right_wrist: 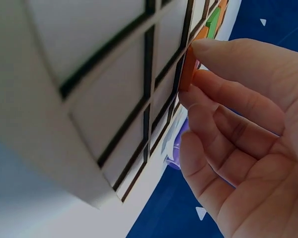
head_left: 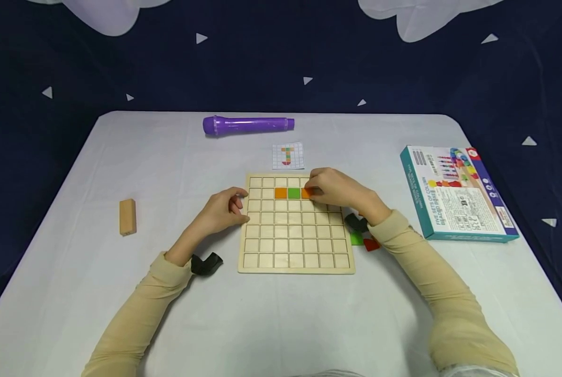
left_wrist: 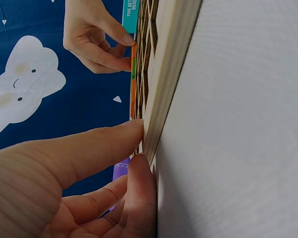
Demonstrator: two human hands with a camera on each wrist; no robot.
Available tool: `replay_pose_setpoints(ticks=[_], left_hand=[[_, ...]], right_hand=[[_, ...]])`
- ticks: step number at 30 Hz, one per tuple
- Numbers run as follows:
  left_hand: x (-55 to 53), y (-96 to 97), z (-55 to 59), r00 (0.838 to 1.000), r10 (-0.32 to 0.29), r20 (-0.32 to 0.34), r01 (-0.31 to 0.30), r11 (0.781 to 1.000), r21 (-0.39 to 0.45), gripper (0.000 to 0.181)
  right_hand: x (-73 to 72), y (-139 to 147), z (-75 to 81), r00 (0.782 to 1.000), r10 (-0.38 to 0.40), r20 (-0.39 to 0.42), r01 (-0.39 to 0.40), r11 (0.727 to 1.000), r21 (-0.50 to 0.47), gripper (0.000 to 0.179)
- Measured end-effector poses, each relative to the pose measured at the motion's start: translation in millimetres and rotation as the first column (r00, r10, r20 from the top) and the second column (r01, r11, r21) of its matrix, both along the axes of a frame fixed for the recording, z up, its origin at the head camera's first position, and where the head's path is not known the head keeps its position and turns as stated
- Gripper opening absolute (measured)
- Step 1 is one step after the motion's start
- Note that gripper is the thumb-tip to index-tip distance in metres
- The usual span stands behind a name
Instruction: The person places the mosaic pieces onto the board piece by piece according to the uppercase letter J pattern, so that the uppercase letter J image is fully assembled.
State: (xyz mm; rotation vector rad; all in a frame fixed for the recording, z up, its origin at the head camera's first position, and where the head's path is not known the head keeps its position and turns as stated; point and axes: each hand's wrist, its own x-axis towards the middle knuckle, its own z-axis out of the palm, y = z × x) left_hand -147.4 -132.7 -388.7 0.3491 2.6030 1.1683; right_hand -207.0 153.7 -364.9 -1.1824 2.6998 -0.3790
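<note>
A wooden grid board [head_left: 296,270] lies on the table. In its second row an orange square tile [head_left: 281,193] sits left of a green tile [head_left: 294,193]. My right hand [head_left: 334,187] pinches another orange tile [right_wrist: 189,67] between thumb and finger, at the cell just right of the green one. Its other fingers curl loosely. My left hand [head_left: 220,212] touches the board's left edge with thumb [left_wrist: 107,146] and a finger, spaced apart along it. Beyond the board lies a grid card [head_left: 298,157] with a coloured tile pattern.
Green [head_left: 356,239] and red tiles [head_left: 371,244] lie right of the board, partly covered by the right forearm and its black strap. A purple microphone [head_left: 250,125] lies at the back. A wooden block [head_left: 127,217] stands left, a teal-edged box [head_left: 460,193] right.
</note>
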Motion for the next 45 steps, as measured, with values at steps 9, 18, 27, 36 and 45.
replay_pose_setpoints(ticks=[9, 18, 27, 36, 45], left_hand=[[-0.9, 0.5, -0.6, 1.0, -0.005, -0.008, 0.005, 1.0, -0.006, 0.055], [0.2, 0.2, -0.9, 1.0, -0.012, -0.011, 0.012, 1.0, -0.014, 0.056], [0.1, -0.2, -2.1, 1.0, -0.016, -0.012, 0.015, 1.0, -0.015, 0.056], [-0.4, -1.1, -3.1, 1.0, -0.014, -0.016, 0.014, 1.0, -0.011, 0.055], [0.8, -1.2, -2.5, 0.999, -0.018, -0.028, 0.018, 1.0, -0.008, 0.054]], right_hand=[[0.1, -2, 0.2, 1.0, -0.009, 0.014, 0.009, 1.0, -0.007, 0.02], [12.4, 16, 5.5, 0.999, 0.001, -0.049, -0.005, 0.995, -0.1, 0.02], [32.9, 42, 14.6, 0.994, -0.073, -0.08, 0.062, 0.989, -0.136, 0.025], [44.2, 64, 12.1, 0.988, -0.121, -0.101, 0.104, 0.982, -0.158, 0.025], [54.0, 83, 6.9, 0.978, -0.185, -0.094, 0.17, 0.974, -0.148, 0.025]])
